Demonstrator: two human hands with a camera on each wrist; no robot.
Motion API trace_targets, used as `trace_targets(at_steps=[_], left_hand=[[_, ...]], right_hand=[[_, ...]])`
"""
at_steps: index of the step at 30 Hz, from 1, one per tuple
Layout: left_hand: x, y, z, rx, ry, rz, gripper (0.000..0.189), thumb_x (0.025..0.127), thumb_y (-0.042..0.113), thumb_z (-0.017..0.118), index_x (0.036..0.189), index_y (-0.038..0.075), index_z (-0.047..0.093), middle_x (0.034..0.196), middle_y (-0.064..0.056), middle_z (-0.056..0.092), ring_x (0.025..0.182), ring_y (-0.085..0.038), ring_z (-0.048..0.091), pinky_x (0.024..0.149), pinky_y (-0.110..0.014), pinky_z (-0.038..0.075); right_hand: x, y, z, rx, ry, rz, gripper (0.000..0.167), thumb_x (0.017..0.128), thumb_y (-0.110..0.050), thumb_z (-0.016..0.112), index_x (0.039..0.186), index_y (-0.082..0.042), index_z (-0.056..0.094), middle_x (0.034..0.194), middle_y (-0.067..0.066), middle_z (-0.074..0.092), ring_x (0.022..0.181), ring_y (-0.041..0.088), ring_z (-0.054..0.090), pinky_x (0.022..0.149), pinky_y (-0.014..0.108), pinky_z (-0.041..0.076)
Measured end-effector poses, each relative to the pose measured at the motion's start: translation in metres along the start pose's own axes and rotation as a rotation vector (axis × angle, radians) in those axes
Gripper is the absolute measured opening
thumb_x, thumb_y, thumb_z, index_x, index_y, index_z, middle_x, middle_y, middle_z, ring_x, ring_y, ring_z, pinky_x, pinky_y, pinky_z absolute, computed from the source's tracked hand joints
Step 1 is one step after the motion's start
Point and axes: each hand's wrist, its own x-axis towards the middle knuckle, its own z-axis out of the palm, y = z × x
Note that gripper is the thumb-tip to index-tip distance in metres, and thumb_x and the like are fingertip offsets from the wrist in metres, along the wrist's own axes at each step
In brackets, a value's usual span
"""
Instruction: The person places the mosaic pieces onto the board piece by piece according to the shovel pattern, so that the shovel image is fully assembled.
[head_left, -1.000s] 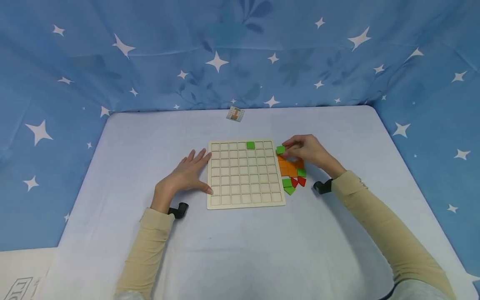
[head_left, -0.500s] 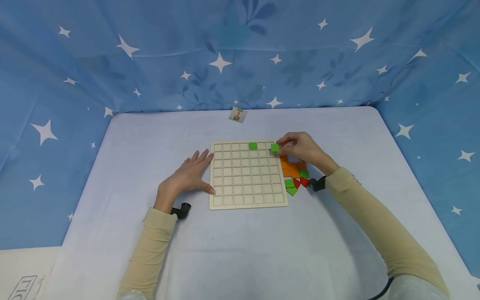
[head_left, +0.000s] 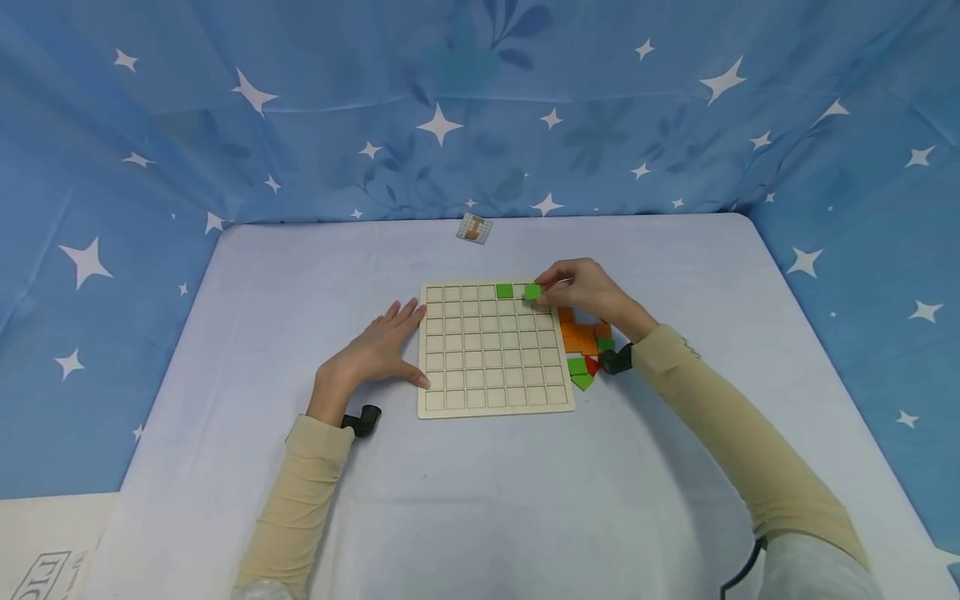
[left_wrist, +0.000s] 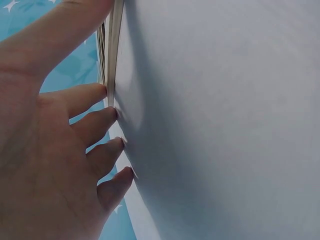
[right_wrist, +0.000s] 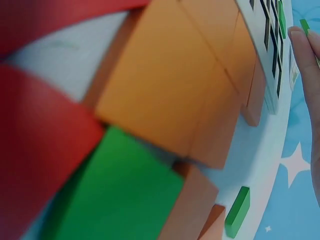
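A pale wooden grid board [head_left: 480, 367] lies on the white table. One green square tile [head_left: 505, 291] sits in its top row, right of the middle. My right hand [head_left: 588, 292] pinches a second green square tile [head_left: 532, 292] over the top row, a little to the right of the first. My left hand [head_left: 372, 348] rests at the board's left edge with fingers spread, thumb and fingertips at the rim. In the left wrist view the fingers [left_wrist: 102, 122] of that hand reach along the board's side [left_wrist: 114, 55].
Orange tiles [head_left: 581, 337] lie along the board's right side, under the right forearm. Green tiles [head_left: 577, 367] and a red piece [head_left: 592, 365] lie nearer the front. A small patterned card [head_left: 474, 227] is at the table's back edge, before a blue star-printed curtain [head_left: 300, 142].
My right hand has moved left with the green tile, from over the loose pieces to above the board's top row. The left hand stays at the board's edge.
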Motion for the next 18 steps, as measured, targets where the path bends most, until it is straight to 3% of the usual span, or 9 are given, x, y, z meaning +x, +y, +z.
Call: trace_targets(at_steps=[8,18], left_hand=[[0.0,0.0,-0.001,0.007,-0.002,-0.01,0.125,0.076,0.041,0.092,0.167,0.01,0.011,0.174,-0.011,0.001,0.161,-0.035,-0.005,0.131,-0.055,0.005],[-0.001,0.0,-0.001,0.004,-0.012,-0.007,0.124,0.077,0.04,0.091,0.167,0.011,0.011,0.174,-0.011,0.0,0.161,-0.034,-0.005,0.131,-0.054,0.005]], right_hand=[[0.011,-0.01,0.007,0.008,-0.034,0.014,0.026,0.092,-0.018,0.078,0.116,-0.01,0.075,0.113,0.009,0.073,0.101,0.023,0.069,0.096,0.039,0.055],[0.022,-0.022,0.019,-0.006,-0.07,-0.036,0.024,0.093,-0.015,0.077,0.116,-0.007,0.076,0.113,0.012,0.074,0.103,0.024,0.069,0.096,0.04,0.057]])
